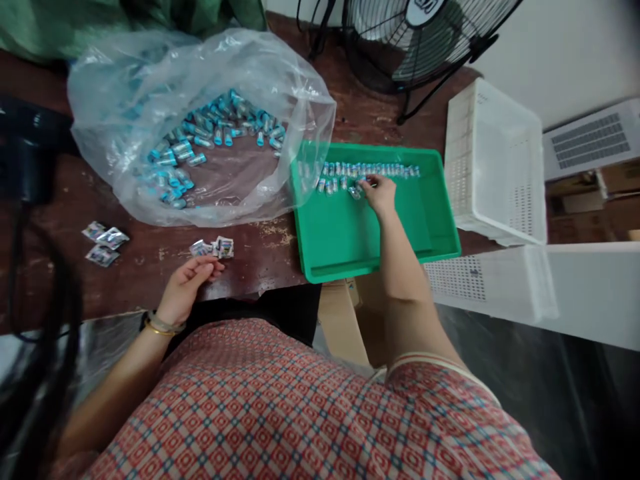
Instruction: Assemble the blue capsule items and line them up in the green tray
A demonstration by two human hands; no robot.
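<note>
My right hand (381,195) reaches into the green tray (345,270), its fingers pinched on a small clear-and-silver vial (354,192). Beside those fingers, small blue-and-clear vials (370,169) stand in a long row along the tray's far side, with a shorter row in front. My left hand (186,288) rests at the table's front edge, thumb and fingers drawn together. Its fingertips are just in front of a few small printed sachets (224,247); whether anything is between them is hidden. More sachets (105,243) lie farther left.
A clear plastic bag (240,203) lies spread on the brown table (260,257), with many blue-capped vials (220,123) in it. Behind the tray stands a black fan (400,47). White perforated crates (463,157) are at the right, and dark cables (45,293) hang at left.
</note>
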